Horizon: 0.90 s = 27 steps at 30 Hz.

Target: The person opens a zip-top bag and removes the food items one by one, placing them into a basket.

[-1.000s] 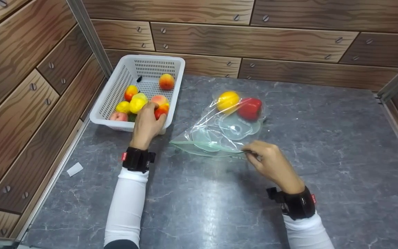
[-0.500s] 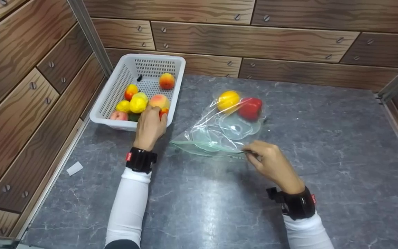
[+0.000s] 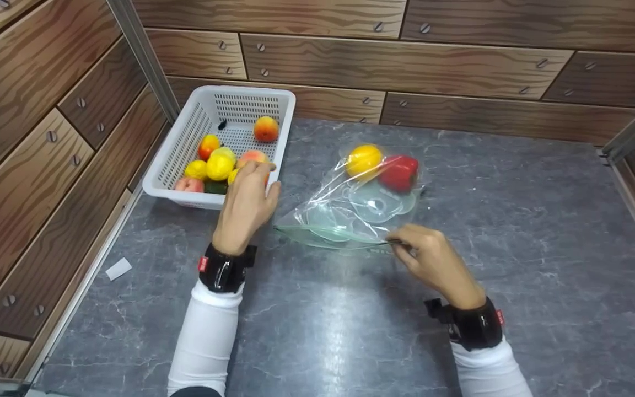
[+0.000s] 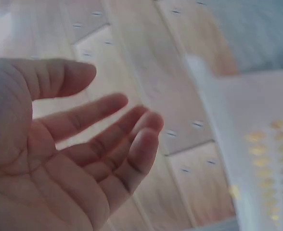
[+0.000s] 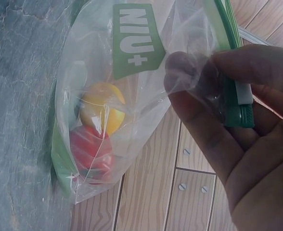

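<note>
My left hand [image 3: 246, 204] hovers over the near right rim of a white plastic basket [image 3: 155, 184]. In the left wrist view its fingers [image 4: 144, 147] are loosely bent, with nothing between them and the thumb. Below and around it lie a peach [image 3: 252, 157], yellow lemon-like fruits [image 3: 220, 166], a pink apple-like fruit [image 3: 189, 184] and a dark green piece, partly covered. My right hand [image 3: 436, 262] pinches the corner of a clear zip bag [image 5: 141, 101] by its green zip edge. Inside the bag are a yellow round fruit [image 3: 364, 162] and a red bell pepper [image 3: 399, 173].
Pale translucent discs [image 3: 375, 204] show in the bag's lower part; whether they are printed or separate is unclear. Another orange-red peach [image 3: 266, 129] sits at the basket's back right. A white slip [image 3: 118, 268] lies on the grey table [image 3: 516, 220] near the left wall.
My left hand has drawn up and back from the fruit, its fingers loosening; the peach beneath it has shifted slightly. The right hand and the bag stay where they were.
</note>
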Each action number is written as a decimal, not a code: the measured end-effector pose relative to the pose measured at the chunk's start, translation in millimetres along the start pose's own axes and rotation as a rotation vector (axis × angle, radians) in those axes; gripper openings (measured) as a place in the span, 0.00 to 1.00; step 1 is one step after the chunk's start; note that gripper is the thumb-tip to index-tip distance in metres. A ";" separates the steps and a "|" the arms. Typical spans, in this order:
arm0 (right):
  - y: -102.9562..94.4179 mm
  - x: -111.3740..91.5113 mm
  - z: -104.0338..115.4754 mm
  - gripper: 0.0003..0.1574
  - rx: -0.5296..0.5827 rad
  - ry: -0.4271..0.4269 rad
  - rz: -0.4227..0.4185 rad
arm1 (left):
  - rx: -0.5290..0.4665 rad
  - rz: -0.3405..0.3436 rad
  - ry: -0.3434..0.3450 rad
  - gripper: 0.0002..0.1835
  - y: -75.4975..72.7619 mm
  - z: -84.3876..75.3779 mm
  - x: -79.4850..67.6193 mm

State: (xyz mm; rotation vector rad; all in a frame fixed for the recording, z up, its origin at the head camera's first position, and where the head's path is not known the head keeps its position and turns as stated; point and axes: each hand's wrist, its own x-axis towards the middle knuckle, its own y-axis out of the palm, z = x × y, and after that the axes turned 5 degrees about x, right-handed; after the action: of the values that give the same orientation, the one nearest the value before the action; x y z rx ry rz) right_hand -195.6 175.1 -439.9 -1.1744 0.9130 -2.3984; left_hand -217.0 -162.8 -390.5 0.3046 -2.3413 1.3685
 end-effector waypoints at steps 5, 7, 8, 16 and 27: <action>-1.1 0.5 1.6 0.15 0.009 0.012 0.005 | -0.024 0.021 0.107 0.16 -10.5 -24.4 -8.0; -1.2 0.4 1.7 0.15 0.007 0.019 0.008 | -0.026 0.025 0.131 0.16 -11.2 -32.1 -11.8; -1.4 0.4 1.8 0.15 0.006 0.021 0.010 | -0.028 0.026 0.139 0.16 -10.9 -35.8 -13.9; -1.8 0.9 2.2 0.14 0.001 0.030 0.020 | -0.061 0.121 0.242 0.12 -3.2 -62.9 -34.6; -2.0 0.0 -0.4 0.14 -0.003 0.010 0.004 | -0.010 0.346 0.403 0.08 22.5 -80.6 -53.2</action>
State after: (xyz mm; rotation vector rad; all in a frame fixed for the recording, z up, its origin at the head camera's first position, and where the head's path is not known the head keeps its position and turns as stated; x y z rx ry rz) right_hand -195.9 176.7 -438.7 -1.1610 0.9212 -2.4025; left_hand -159.1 -82.6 -397.1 -0.3664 -2.1175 1.4101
